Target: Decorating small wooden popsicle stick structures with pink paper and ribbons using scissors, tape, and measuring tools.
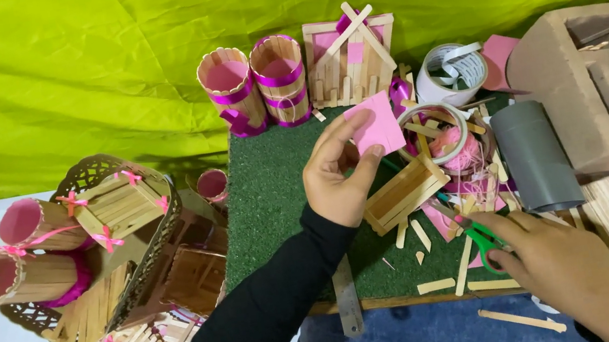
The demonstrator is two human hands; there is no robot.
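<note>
Fingers of the left hand (339, 177) pinch a pink square (377, 125) by its lower edge, thumb on one side, fingertips on the other, holding it up above the green mat (268, 202). Right hand (563, 264) is clenched round green scissors (482, 236); blades point toward the scrap pile and are mostly hidden, so open or closed is hard to say.

Progress, as a judgement: the square looks already cut to shape, edges straight, corners clean, not yet stuck on anything. Just below it lies a stick box (405, 193), bare wood with no pink on it, so decoration there seems undone. Finished pieces stand around: two stick cups (255, 84) with magenta ribbon at the back of the mat, more ribboned cups (29, 250) on the left near a basket (120, 202).

Square is flat, matte, plain pink, thin like paper or foam, slightly tilted. Loose sticks (453, 270) and pink scraps litter the mat's right side, beside tape rolls (453, 72) and a grey tube (534, 155). A steel ruler (347, 296) sits at the mat's front edge.
</note>
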